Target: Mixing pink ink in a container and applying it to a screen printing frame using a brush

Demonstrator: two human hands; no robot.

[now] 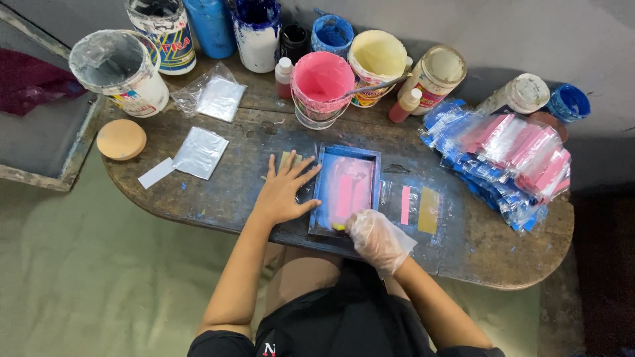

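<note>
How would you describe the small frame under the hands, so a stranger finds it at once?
On the worn wooden table, look at the front edge, below the pink paint bucket. The blue-framed printing screen lies flat between the bare left hand and gloved right hand; only it has a pink-smeared centre.

Free room and obstacles about the blue printing frame (346,153). Behind it, a pink paint bucket (321,86) and a row of paint tubs (377,58) wall off the far edge of the surface (218,188). To its right lies a small clear packet (418,207), then a heap of plastic packets (509,162). The left hand (283,192) rests flat just left of the frame; farther left, bare wood lies open as far as two clear bags (198,152) and a round wooden lid (121,139).
</note>
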